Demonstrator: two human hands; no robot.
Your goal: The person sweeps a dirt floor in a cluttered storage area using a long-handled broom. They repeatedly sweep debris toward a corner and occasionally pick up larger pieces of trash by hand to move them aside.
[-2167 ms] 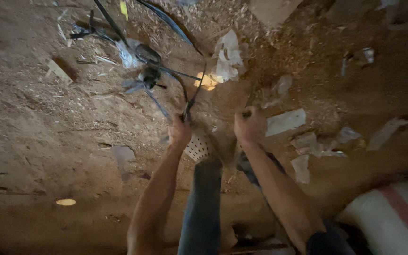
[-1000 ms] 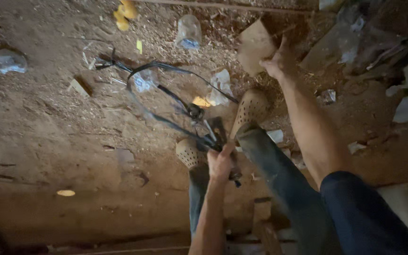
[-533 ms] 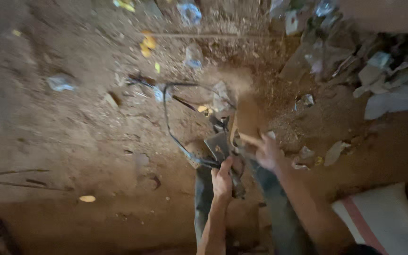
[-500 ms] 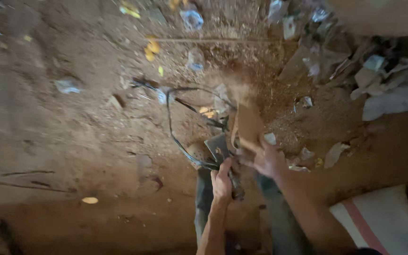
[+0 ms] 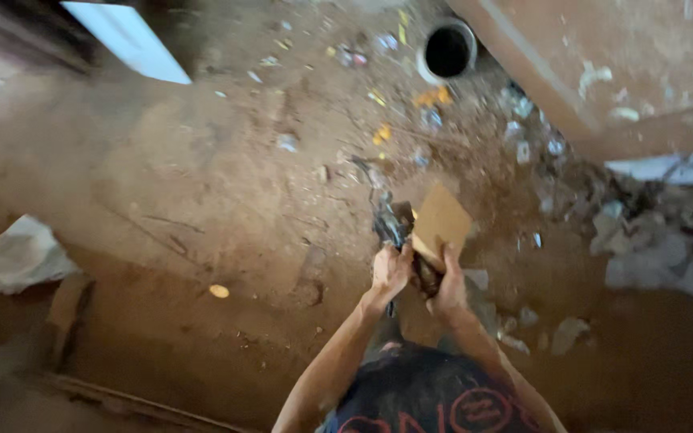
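Both hands are raised together near the middle of the head view, above the dirt floor (image 5: 202,208). The left hand (image 5: 391,273) is closed around a dark bundle of cable or wire (image 5: 391,226) that rises out of the fist toward twelve o'clock; its strands are too blurred to tell apart. The right hand (image 5: 447,290) is closed on the lower edge of a flat brown piece of cardboard (image 5: 441,224), which stands up from the fingers with its long axis running from about seven o'clock to one o'clock, its free corner pointing up and slightly right. The cardboard sits just beside the dark bundle, the two seemingly touching between the hands. At twelve o'clock, well apart, lies a round dark-mouthed pipe opening (image 5: 448,50). Toward two and three o'clock pale scraps of paper and plastic litter (image 5: 643,256) pile against a reddish wall base (image 5: 603,72). At nine o'clock a crumpled white sheet (image 5: 18,256) rests on the ground, and a white flat panel (image 5: 126,36) lies at eleven o'clock.
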